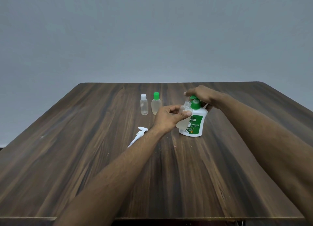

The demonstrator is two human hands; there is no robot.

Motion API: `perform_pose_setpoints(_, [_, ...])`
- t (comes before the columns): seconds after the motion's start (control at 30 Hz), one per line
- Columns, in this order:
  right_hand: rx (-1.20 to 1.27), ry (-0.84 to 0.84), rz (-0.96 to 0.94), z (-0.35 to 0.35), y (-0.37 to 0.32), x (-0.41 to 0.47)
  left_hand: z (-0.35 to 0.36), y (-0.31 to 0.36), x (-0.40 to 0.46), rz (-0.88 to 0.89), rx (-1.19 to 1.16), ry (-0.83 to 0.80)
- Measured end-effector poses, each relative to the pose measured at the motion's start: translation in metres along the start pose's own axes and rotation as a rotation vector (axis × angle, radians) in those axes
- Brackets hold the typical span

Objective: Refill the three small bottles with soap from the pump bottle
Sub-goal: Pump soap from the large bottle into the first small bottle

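The pump bottle (194, 122) stands upright on the bench (84, 158), and every place below is given from it. An open small bottle (184, 114), uncapped, is held just against its left side, pinched round the body by the curled fingers of the left hand (167, 117). The right hand (201, 95) lies over the green pump head (194, 101); whether its fingers are curled round the head or only press on it cannot be told. Two capped small bottles, a white-capped bottle (144, 104) and a green-capped bottle (156, 103), stand further left and behind. A loose white pump (139, 135) lies on the bench to the left and nearer.

The small bottle is judged light, thin-walled and easily squeezed, and slippery if soaped; hold is best taken at mid-body. The spout tip and the soap stream are hidden behind the hands.
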State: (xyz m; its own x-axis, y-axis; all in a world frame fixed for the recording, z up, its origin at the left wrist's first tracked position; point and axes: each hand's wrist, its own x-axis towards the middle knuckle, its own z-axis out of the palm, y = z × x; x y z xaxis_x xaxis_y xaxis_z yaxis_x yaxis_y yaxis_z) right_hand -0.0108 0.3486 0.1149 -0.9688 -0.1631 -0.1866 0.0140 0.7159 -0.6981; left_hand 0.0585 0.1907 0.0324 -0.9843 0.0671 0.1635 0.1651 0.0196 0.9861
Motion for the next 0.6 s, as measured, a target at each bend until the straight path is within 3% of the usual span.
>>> perform_pose_setpoints(0.6, [-0.012,0.011,0.003,0.0007,0.0031,0.0047,0.0020,0.0042,-0.0031,-0.007,-0.035,-0.008])
